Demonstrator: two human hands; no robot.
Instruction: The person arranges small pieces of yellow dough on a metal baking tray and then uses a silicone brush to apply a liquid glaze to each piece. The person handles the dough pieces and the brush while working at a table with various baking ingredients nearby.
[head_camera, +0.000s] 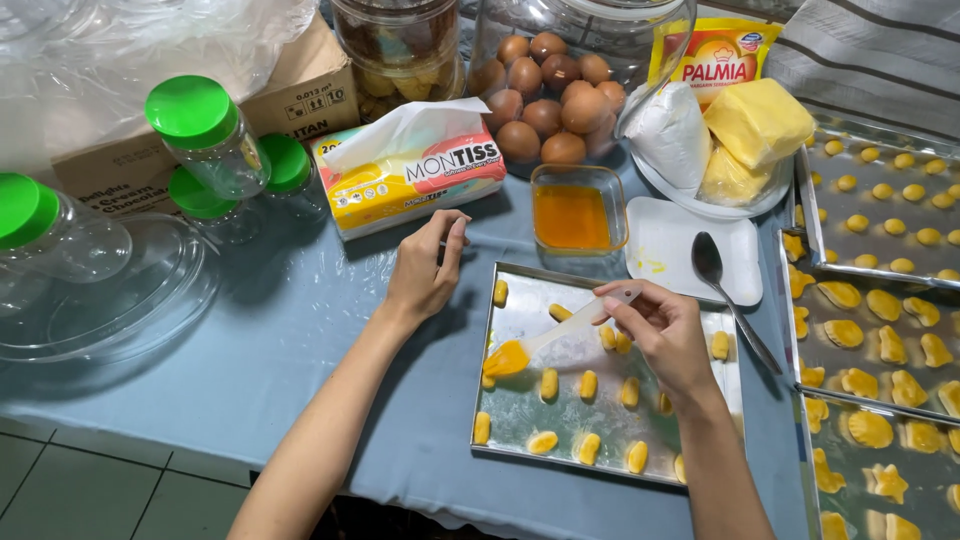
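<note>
A metal baking tray (520, 420) lies on the blue table cover and carries several small yellow pastries (588, 447). My right hand (665, 335) grips a clear-handled pastry brush (520, 352) whose yellow-tipped bristles rest near the tray's left side. Beside the tray's far left corner my left hand (425, 270) rests on the table, its fingers loosely curled with nothing in them. Just beyond the tray stands a small square glass dish of orange egg wash (572, 215).
More trays of glazed pastries (880, 340) fill the right side. Behind are a tissue pack (410, 170), a bowl of brown eggs (545, 95), a plate with butter and a white bag (720, 150), a spoon (725, 290) on a white dish, and green-lidded plastic jars (205, 140).
</note>
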